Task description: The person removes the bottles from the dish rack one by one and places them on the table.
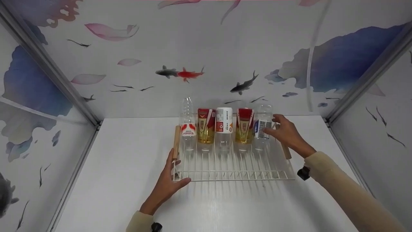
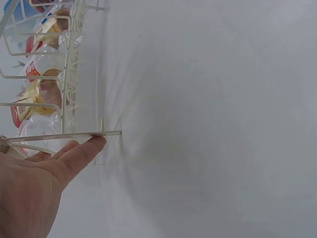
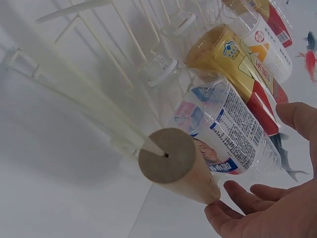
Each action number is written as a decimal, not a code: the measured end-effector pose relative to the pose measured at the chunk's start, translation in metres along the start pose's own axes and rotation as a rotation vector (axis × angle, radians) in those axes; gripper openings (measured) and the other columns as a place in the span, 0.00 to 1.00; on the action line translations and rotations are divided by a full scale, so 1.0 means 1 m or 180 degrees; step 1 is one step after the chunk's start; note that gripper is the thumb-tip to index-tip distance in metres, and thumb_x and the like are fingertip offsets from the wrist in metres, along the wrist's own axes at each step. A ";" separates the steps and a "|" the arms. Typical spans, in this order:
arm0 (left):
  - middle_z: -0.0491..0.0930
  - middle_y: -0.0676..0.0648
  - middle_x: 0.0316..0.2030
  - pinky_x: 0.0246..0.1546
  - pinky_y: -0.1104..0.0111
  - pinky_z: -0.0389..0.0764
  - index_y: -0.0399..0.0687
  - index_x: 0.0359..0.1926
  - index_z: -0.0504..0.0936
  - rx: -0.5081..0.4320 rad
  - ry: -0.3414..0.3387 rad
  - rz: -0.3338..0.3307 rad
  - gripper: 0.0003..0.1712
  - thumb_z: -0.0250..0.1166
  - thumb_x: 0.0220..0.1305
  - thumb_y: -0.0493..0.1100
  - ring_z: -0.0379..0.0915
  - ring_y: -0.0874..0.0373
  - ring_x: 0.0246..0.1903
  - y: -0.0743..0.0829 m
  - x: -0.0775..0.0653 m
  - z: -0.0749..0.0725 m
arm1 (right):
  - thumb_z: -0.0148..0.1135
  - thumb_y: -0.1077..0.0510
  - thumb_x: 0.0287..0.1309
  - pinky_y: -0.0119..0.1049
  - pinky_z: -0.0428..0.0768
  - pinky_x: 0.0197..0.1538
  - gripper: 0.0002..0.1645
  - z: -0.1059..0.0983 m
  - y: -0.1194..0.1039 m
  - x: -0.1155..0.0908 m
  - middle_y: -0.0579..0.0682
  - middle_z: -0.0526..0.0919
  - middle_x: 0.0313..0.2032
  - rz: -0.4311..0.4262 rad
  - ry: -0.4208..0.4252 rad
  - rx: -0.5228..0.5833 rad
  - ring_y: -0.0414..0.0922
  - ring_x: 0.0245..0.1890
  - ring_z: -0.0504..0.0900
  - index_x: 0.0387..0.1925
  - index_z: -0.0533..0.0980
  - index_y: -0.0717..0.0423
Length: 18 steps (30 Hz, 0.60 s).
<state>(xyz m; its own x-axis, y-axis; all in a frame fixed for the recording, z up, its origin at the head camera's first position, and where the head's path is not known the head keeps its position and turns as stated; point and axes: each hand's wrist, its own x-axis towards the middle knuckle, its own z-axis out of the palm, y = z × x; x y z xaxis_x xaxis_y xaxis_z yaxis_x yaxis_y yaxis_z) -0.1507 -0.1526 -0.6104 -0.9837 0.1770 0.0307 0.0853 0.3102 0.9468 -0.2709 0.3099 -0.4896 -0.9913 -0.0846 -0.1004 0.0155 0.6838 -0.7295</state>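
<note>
My left hand (image 1: pixel 167 178) grips the left front corner of a white wire rack (image 1: pixel 231 175), below its left wooden handle (image 1: pixel 176 141). In the left wrist view, the thumb lies along the side wire. My right hand (image 1: pixel 288 132) is spread around the back end of a clear plastic bottle (image 3: pixel 233 124) with a blue-and-white label, at the row's right. Its fingertips come up to the right wooden handle (image 3: pixel 176 161); the thumb stands apart above the bottle. The bottle sits in the rack, neck down.
Left of that bottle are a red-and-gold bottle (image 1: pixel 244 125), a white-labelled bottle (image 1: pixel 224 120), another red-and-gold bottle (image 1: pixel 206 125) and a clear bottle (image 1: pixel 188 130) with a red-and-white label. The rack stands on a white table (image 1: pixel 128 154) before a patterned wall (image 1: pixel 206 42).
</note>
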 end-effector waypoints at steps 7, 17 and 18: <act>0.60 0.39 0.81 0.70 0.25 0.68 0.71 0.91 0.38 -0.0001 0.0016 -0.0058 0.73 0.83 0.63 0.55 0.60 0.36 0.81 0.001 0.002 0.002 | 0.71 0.44 0.73 0.72 0.70 0.75 0.58 0.002 0.000 0.004 0.75 0.64 0.78 0.0051 0.0025 0.0068 0.73 0.76 0.68 0.85 0.51 0.68; 0.58 0.39 0.82 0.70 0.25 0.69 0.70 0.91 0.37 -0.0048 0.0017 -0.0056 0.73 0.83 0.63 0.57 0.60 0.36 0.81 0.000 0.001 0.002 | 0.73 0.45 0.71 0.72 0.68 0.76 0.61 0.011 0.006 0.012 0.76 0.63 0.78 0.0153 -0.0058 0.0128 0.72 0.76 0.68 0.85 0.48 0.69; 0.58 0.38 0.82 0.70 0.25 0.68 0.70 0.91 0.37 -0.0056 0.0010 -0.0042 0.73 0.83 0.63 0.57 0.60 0.36 0.81 0.000 0.001 0.002 | 0.73 0.45 0.71 0.72 0.68 0.76 0.60 0.012 0.007 0.013 0.76 0.63 0.78 0.0164 -0.0061 0.0143 0.72 0.76 0.68 0.85 0.48 0.69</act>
<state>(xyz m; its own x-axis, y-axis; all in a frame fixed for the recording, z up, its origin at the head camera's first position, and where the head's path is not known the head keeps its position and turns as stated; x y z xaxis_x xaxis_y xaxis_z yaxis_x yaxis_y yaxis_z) -0.1516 -0.1504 -0.6109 -0.9853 0.1700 0.0190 0.0695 0.2961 0.9526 -0.2821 0.3048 -0.5038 -0.9864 -0.0642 -0.1513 0.0728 0.6545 -0.7525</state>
